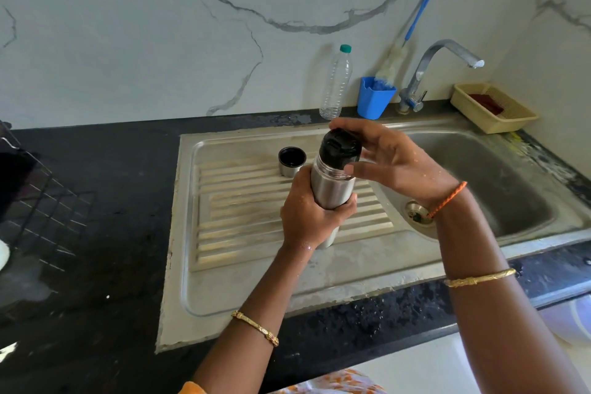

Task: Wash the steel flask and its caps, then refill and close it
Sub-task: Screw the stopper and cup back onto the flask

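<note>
The steel flask [332,185] stands upright on the ribbed drainboard [243,201] of the sink. My left hand [310,211] grips its lower body. A black inner cap [340,147] sits on the flask's mouth, and my right hand [393,160] holds it with thumb and fingers curled round it. The steel outer cup cap [291,161] rests mouth-up on the drainboard, just left of the flask. Both hands are wet.
The sink basin [479,176] with its drain [417,213] lies to the right, under the tap [447,64]. Behind stand a clear plastic bottle [335,83], a blue holder [374,97] with a bottle brush [412,25], and a yellow basket [492,109]. A wire rack [35,189] stands left.
</note>
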The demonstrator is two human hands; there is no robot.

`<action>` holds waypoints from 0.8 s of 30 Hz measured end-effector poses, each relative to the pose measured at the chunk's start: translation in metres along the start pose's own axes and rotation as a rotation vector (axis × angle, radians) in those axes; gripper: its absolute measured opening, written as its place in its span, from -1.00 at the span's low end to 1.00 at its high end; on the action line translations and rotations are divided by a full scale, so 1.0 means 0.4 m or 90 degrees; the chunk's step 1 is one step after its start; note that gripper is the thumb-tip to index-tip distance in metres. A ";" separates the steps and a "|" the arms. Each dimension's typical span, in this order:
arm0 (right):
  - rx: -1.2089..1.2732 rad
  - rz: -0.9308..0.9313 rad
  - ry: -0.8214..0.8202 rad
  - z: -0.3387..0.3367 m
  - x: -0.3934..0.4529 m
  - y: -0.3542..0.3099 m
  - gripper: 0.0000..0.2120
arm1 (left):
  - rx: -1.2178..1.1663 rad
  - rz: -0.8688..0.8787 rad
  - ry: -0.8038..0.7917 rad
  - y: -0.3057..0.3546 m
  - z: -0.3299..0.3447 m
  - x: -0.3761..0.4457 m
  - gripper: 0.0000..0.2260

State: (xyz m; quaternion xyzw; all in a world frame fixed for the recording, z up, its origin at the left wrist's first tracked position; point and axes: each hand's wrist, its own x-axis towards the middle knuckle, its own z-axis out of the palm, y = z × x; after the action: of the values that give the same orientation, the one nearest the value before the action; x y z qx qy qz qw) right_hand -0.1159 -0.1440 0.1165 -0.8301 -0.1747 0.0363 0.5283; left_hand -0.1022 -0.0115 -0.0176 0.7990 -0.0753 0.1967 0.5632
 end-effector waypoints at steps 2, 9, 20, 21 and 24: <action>-0.021 0.003 0.055 0.004 -0.004 0.002 -0.45 | 0.005 -0.005 -0.001 -0.001 0.000 0.000 -0.44; -0.186 0.007 0.293 0.061 -0.019 -0.008 -0.13 | 0.026 0.004 -0.008 0.003 -0.002 0.000 -0.39; -0.073 -0.037 0.340 0.084 -0.078 0.009 -0.60 | 0.022 -0.038 -0.023 0.004 -0.002 0.017 -0.47; -0.022 -0.038 0.372 0.080 -0.081 0.006 -0.67 | 0.018 -0.038 -0.023 0.005 -0.002 0.019 -0.48; -0.013 -0.033 0.394 0.058 -0.062 -0.005 -0.68 | 0.011 -0.036 -0.020 0.003 -0.003 0.022 -0.49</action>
State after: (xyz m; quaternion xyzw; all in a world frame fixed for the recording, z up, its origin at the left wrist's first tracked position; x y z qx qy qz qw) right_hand -0.1452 -0.1313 0.1052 -0.8022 -0.0270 -0.2337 0.5487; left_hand -0.0948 -0.0101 -0.0125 0.8086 -0.0597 0.1684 0.5605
